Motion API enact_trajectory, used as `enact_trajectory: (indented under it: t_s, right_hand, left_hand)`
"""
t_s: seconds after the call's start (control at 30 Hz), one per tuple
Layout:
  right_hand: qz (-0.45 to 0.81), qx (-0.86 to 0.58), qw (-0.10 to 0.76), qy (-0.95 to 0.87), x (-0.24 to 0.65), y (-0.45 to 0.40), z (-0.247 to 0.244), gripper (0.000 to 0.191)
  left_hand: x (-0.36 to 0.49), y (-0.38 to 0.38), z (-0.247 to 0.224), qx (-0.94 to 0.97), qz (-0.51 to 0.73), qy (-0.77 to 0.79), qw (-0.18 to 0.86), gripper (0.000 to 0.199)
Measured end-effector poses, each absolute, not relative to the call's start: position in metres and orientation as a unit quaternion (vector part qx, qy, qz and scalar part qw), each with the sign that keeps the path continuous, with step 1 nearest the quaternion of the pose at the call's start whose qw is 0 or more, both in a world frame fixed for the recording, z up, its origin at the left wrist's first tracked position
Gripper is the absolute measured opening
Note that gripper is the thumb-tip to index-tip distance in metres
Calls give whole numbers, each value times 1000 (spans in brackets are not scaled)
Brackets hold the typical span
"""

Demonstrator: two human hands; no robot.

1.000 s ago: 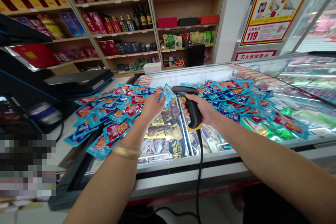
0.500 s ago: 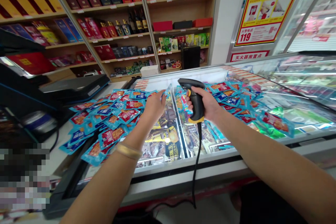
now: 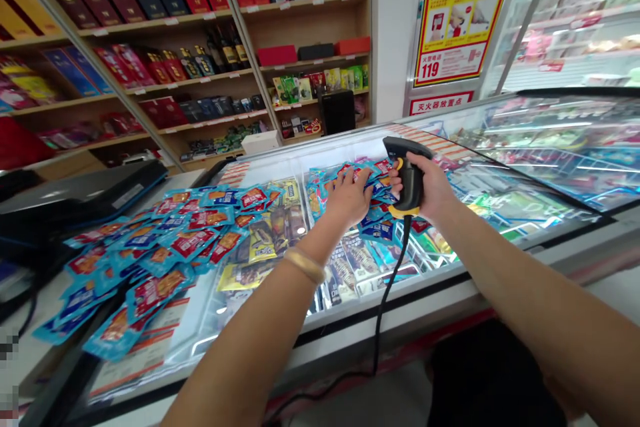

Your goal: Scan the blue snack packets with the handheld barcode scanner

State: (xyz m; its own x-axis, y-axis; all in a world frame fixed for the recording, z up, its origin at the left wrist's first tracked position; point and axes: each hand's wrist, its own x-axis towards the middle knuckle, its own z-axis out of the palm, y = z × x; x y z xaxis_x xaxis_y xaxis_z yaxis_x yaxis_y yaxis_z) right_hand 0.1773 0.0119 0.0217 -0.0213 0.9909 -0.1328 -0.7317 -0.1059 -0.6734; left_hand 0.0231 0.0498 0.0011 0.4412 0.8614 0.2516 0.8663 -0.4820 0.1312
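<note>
My left hand (image 3: 349, 200), a gold bangle (image 3: 305, 265) at its wrist, lies over the right-hand pile of blue-and-red snack packets (image 3: 377, 230). Its fingers are stretched out and touch the top packets. In my right hand (image 3: 433, 188) is a black-and-yellow barcode scanner (image 3: 412, 181), gripped by its handle with the head tilted up to the left. A black cord (image 3: 389, 293) runs down from the handle. To the left, a larger heap of similar packets (image 3: 193, 243) spreads over the glass freezer top and the counter beside it.
Frozen goods (image 3: 263, 240) show through the freezer's glass lid. A dark flat device (image 3: 85, 193) sits on the counter at left. Behind stand shelves (image 3: 200, 17) of boxes and bottles, a small white box (image 3: 261, 141) and a wall poster (image 3: 460, 20).
My left hand has gone from beside the left heap, where it pinched a packet, to the right pile, and its fingers have spread. The scanner has shifted right. The view has turned somewhat.
</note>
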Motion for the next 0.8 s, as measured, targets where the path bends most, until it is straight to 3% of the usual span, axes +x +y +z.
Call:
enact_trajectory:
  t_s: [0.2,0.4,0.63,0.8]
  right_hand:
    - [671,-301,631,-245,171,10,27,19]
    - [680,-299,616,-263,141,4,37,19]
    - [750,-283,528,-282,53,11,40,21]
    - [801,-267,463,-272,9,13,17,22]
  left_hand:
    - [6,47,3,-839,-168,-517,9,56]
    - [-60,45,13,-797,-202,-564,73,56]
    - [-174,38,14,-672,-173,-703,154,58]
    - [-208,29,4,-644,-72,-750,132,61]
